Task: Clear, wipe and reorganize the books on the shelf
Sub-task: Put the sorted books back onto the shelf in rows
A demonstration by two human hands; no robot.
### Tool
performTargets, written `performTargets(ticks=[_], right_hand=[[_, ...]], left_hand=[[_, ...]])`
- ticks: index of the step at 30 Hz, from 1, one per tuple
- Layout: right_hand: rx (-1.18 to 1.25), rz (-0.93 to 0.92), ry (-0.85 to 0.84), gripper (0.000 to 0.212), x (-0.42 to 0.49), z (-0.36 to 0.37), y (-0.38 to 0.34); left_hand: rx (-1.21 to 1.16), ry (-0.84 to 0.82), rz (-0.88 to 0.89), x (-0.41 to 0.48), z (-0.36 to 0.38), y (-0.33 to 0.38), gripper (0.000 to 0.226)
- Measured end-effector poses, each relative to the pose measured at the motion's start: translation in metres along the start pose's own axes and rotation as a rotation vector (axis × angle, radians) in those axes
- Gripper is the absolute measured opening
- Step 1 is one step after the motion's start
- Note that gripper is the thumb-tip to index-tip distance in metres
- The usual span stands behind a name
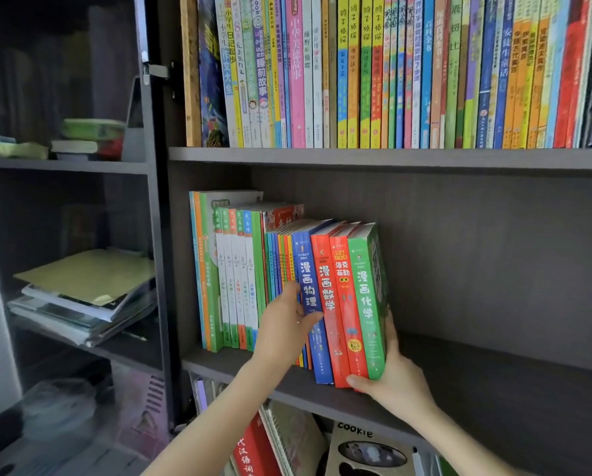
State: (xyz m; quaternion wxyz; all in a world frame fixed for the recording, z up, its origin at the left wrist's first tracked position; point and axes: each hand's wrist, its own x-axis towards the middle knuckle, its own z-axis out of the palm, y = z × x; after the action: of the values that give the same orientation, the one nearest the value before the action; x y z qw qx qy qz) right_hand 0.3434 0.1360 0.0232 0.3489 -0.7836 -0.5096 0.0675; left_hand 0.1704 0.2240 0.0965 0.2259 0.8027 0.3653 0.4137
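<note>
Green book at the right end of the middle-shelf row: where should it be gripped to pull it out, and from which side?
Grip the green book low on its spine and right cover, coming from the right front. It stands last in the row with no neighbour against that cover; the red book blocks the left. The right hand holds it there.
</note>
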Motion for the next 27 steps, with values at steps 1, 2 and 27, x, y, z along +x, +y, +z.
performTargets(ticks=[1, 2, 27], right_hand=[[-0.006, 0.001, 0.012, 0.111, 0.001, 0.002, -0.001], [-0.013, -0.002, 0.027, 0.110, 0.002, 0.004, -0.004], [0.122, 0.008, -0.060, 0.114, 0.035, 0.008, -0.008]], left_hand=[[-0.037, 0.001, -0.011, 0.003, 0.001, -0.001, 0.044], [-0.055, 0.008, -0.018, 0.008, 0.001, -0.002, 0.039], [0.160, 0.074, 0.026, 0.034, 0.000, -0.018, 0.044]])
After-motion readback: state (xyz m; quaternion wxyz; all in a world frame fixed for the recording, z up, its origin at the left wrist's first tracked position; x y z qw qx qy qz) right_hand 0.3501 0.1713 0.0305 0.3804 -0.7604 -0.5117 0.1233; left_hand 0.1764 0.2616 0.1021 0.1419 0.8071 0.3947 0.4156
